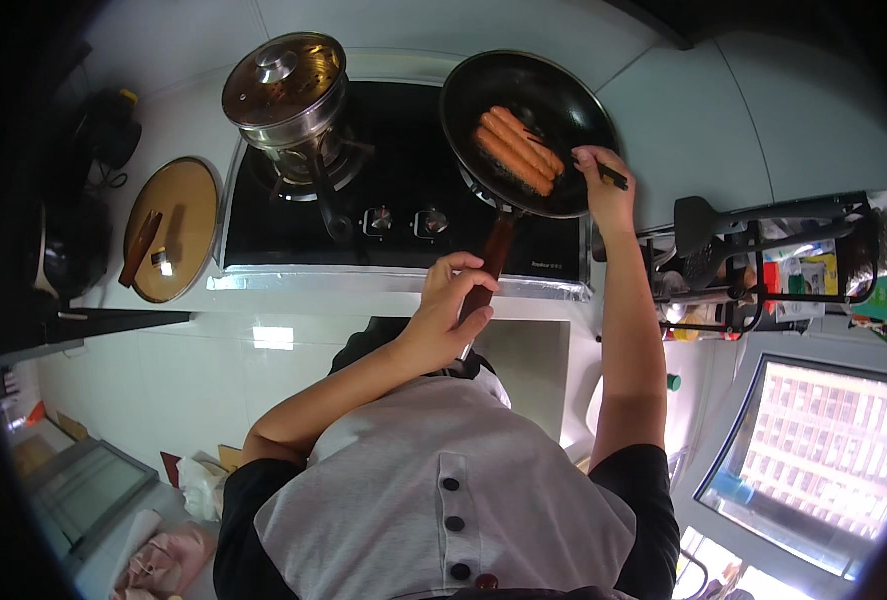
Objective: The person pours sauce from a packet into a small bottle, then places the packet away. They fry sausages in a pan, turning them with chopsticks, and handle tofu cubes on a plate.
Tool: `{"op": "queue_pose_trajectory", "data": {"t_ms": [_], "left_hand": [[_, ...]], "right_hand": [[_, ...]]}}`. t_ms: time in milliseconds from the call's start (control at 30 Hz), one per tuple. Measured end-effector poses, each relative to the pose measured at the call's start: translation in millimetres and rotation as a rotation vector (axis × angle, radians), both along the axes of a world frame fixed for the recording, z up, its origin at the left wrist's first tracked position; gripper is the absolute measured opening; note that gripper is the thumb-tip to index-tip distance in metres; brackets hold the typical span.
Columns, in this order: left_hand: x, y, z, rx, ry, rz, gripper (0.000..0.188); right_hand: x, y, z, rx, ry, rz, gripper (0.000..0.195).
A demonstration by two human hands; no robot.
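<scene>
A dark frying pan (578,112) sits tilted on the right burner, with three browned sausages (515,154) lying side by side in it. My left hand (451,311) is curled loosely around the pan's brown handle (497,244). Over the pan's right rim, my right hand (607,184) grips black chopsticks (612,177). Their tips reach in among the sausages, though the thin ends are hard to make out against the dark pan. Oil glistens around the sausages.
On the left burner of the black gas hob (406,157) stands a lidded steel pot (286,112), its handle pointing towards me. A glass lid (177,232) rests on the counter at left. Spatulas (758,217) lie across a black rack (751,300) at right.
</scene>
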State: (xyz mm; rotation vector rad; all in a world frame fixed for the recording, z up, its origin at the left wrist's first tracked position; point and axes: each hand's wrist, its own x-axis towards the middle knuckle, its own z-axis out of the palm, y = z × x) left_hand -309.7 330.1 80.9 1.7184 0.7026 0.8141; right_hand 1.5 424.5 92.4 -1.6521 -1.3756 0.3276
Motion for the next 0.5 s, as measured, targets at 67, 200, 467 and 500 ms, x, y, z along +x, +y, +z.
{"op": "queue_pose_trajectory", "data": {"t_ms": [67,200,467,500], "left_hand": [[0,-2,3,-0.009,0.008,0.033,0.030],[2,-8,4,-0.031,0.002,0.100,0.033],[4,-12,11,-0.041,0.006,0.183,0.033],[5,-12,11,-0.043,0.007,0.193,0.032]], "right_hand": [[8,9,-4,-0.013,0.027,0.039,0.020],[26,23,-16,-0.033,0.045,0.106,0.021],[48,40,-20,-0.025,0.164,0.174,0.025],[52,40,-17,-0.024,0.128,0.159,0.025]]}}
